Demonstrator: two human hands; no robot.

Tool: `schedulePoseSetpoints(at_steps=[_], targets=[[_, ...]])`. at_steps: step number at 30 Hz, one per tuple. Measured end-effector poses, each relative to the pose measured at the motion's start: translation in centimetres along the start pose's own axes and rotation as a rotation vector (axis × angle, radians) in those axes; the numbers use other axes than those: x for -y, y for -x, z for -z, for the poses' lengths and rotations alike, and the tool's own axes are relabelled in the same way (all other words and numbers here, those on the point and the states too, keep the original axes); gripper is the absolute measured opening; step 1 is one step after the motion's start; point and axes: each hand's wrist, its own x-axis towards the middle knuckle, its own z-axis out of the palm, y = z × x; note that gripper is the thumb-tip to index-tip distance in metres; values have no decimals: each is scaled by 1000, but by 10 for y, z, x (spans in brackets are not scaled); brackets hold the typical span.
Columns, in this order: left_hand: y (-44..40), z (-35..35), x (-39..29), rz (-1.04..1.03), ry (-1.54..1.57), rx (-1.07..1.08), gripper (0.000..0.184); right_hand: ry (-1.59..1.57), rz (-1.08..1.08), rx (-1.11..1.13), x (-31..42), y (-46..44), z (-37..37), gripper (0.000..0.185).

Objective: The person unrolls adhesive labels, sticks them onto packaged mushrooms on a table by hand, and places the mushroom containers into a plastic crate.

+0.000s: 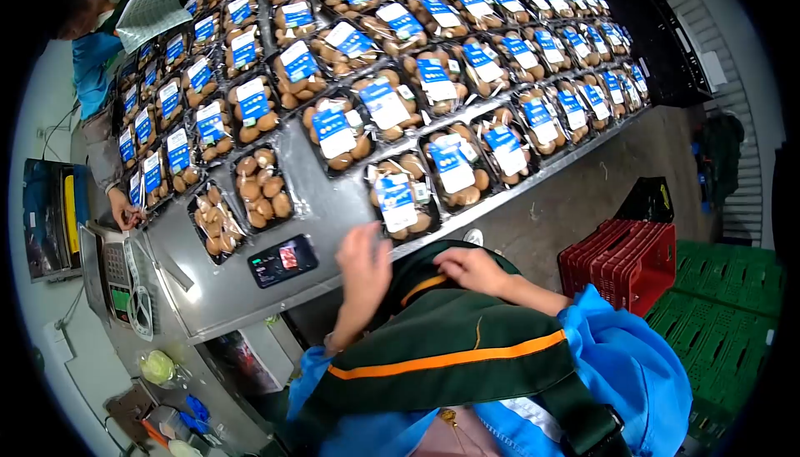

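My left hand [364,264] is raised at the table's front edge, beside a labelled tray of brown mushrooms [402,195]; its fingers are smeared by motion. Close against my dark green apron, my right hand [477,270] has its fingers curled in, and what they hold, if anything, is hidden. A phone with a lit screen [283,260] lies on the metal table [333,207] left of my left hand. Behind it sit two film-wrapped mushroom trays without labels, one on the left [217,224] and one on the right [262,189]. Many trays with blue-and-white labels fill the rows beyond.
A scale with a keypad [117,269] and a label strip [140,299] stand at the left. At the far left a co-worker's hand holds a printed sheet [154,17]. Red crates [612,261] and green crates [717,315] are stacked at the right, with a black crate [654,36] at the table's far end.
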Motion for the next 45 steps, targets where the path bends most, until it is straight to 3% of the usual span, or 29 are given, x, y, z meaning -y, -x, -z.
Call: schedulePoseSetpoints(at_steps=[4, 6, 10, 15, 17, 18, 21, 22, 24, 27, 33, 36, 38, 40, 44, 45], targets=[[-3, -106, -62, -287, -228, 64, 52, -175, -101, -327, -63, 28, 70, 20], [-13, -154, -47, -258, -501, 73, 60, -177, -54, -384, -101, 40, 101, 19], [-15, -159, -53, -289, -651, 121, 66, -84, 87, -443, -138, 76, 193, 19], [-16, -165, -70, -204, -693, 165, 65, -481, -94, -486, -188, 119, 332, 21], [-18, -168, -97, -138, -716, 157, 63, -429, -103, -610, -223, 109, 384, 23], [-21, -179, -110, -144, -662, 21, 62, -398, -129, -681, -238, 100, 405, 24], [-58, -242, -191, -251, -444, -94, 60, -334, -114, -806, -259, 77, 463, 26], [-72, -279, -210, -258, -391, -91, 52, -150, -36, -847, -288, 62, 481, 27], [-114, -350, -260, -326, -70, 80, 46, 116, -89, -878, -265, 52, 515, 30], [-166, -441, -312, -596, -53, 228, 54, 324, -90, -951, -296, 37, 574, 31], [-232, -519, -366, -630, -90, 358, 60, 330, -236, -838, -307, 57, 676, 26], [-243, -536, -360, -654, -289, 425, 60, 652, -63, -674, -320, 56, 678, 28], [-244, -544, -356, -667, -351, 350, 54, 737, -69, -524, -318, 53, 676, 29], [-247, -544, -357, -665, -411, 366, 48, 719, -62, -435, -311, 49, 694, 24], [-236, -547, -368, -559, -257, 313, 44, 600, 189, -468, -299, 26, 737, 21], [-238, -544, -367, -658, -315, 345, 44, 577, 267, -467, -298, 12, 746, 22]])
